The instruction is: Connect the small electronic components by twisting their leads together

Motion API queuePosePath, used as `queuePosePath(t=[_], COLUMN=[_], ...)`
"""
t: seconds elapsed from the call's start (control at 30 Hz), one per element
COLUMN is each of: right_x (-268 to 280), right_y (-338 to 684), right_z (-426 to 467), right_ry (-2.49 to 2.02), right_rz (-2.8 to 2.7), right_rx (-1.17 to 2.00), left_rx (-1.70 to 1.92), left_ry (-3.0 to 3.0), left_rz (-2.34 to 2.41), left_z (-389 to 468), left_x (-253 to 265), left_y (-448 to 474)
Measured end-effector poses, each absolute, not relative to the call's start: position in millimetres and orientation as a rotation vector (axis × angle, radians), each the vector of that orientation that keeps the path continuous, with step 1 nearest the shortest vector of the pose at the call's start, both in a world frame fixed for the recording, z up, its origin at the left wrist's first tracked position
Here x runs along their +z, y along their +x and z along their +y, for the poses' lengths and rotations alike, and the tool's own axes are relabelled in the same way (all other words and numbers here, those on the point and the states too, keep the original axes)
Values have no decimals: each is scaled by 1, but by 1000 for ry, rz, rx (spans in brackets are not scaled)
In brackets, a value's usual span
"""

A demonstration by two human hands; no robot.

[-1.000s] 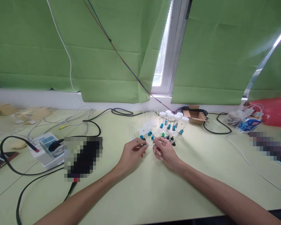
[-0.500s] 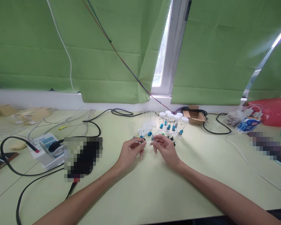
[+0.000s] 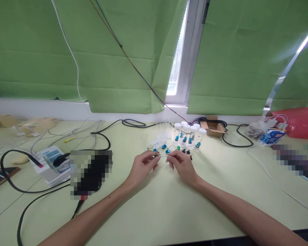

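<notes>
My left hand (image 3: 144, 165) and my right hand (image 3: 182, 165) face each other above the table, each with thumb and forefinger pinched. A thin, pale, straight wire-like piece (image 3: 163, 156) spans the small gap between the fingertips, one end in each hand. Something small and dark green shows at my left fingertips, too small to name. Just beyond the fingers lie small blue pieces (image 3: 164, 146) with thin dark stems, a green piece (image 3: 179, 147) and several black pieces (image 3: 188, 151). Behind them, clear vials (image 3: 184, 133) with white caps stand upright, holding blue pieces with stems.
Clear empty-looking tubes (image 3: 166, 127) and loose white caps (image 3: 160, 140) are behind my hands. An open cardboard box (image 3: 213, 129) stands right of the vials. Black cables (image 3: 133, 122), a white power device (image 3: 50, 164) and a blurred-out dark object (image 3: 92, 174) occupy the left side.
The hands stay nearly in place; my right fingertips have shifted slightly, and the thin piece between the hands looks more level. The green piece beyond my right hand shows more fully.
</notes>
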State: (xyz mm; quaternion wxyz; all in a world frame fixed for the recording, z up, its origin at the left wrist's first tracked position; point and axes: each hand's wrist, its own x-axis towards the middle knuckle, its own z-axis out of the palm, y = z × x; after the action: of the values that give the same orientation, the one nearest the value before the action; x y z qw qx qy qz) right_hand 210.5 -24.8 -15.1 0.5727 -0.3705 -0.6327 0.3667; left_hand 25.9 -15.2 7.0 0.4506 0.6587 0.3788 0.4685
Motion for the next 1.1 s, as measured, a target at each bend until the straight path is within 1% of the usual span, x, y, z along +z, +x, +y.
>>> queuePosePath(t=[0.37,0.7,0.83,1.0,1.1], right_x=[-12,-8,-7,-7,-7], right_y=[209,206,206,206,207], right_z=[-29,-30,-29,-28,-27], right_ry=[-889,-879,-875,-855,-847], right_rz=[-1500,-1403,-1333,-1132,-1050], right_rx=[891,1097,1217,1487,1583], left_rx=[1208,1227,1228,1210,1196], left_ry=[1666,1701,1706,1777,1810], left_rz=[912,938,938,970,990], left_z=[-14,-15,-14,-13,-14], left_x=[4,4,1,0,1], left_y=[26,27,27,26,26])
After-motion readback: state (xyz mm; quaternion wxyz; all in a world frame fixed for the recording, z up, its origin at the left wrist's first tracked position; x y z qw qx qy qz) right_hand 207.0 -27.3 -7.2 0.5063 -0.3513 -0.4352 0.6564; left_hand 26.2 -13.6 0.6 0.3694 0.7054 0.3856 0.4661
